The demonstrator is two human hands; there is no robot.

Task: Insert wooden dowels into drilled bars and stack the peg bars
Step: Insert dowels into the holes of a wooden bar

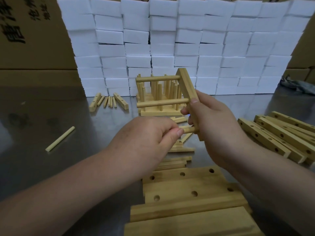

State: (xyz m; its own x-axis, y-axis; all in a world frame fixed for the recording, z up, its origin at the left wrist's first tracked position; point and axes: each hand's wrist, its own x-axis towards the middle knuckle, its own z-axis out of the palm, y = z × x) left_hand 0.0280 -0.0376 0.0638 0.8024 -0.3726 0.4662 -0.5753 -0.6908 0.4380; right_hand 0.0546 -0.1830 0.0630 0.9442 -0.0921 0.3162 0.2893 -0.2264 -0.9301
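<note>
A loose dowel (60, 139) lies on the metal table (42, 108) at left. The left hand (146, 138) pinches a 3rd dowel (188, 129) at the lowest hole of the bar (188, 92). The right hand (216, 123) grips that bar, tilted above the table, with 2 dowels (158, 78) seated. Drilled bars (272, 138) lie piled at right.

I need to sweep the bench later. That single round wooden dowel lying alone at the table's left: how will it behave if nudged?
The pale round wooden dowel will probably roll if pushed sideways: cylindrical, on a smooth shiny metal table. It looks stiff and likely light: slim, straight, plain wood.
</note>
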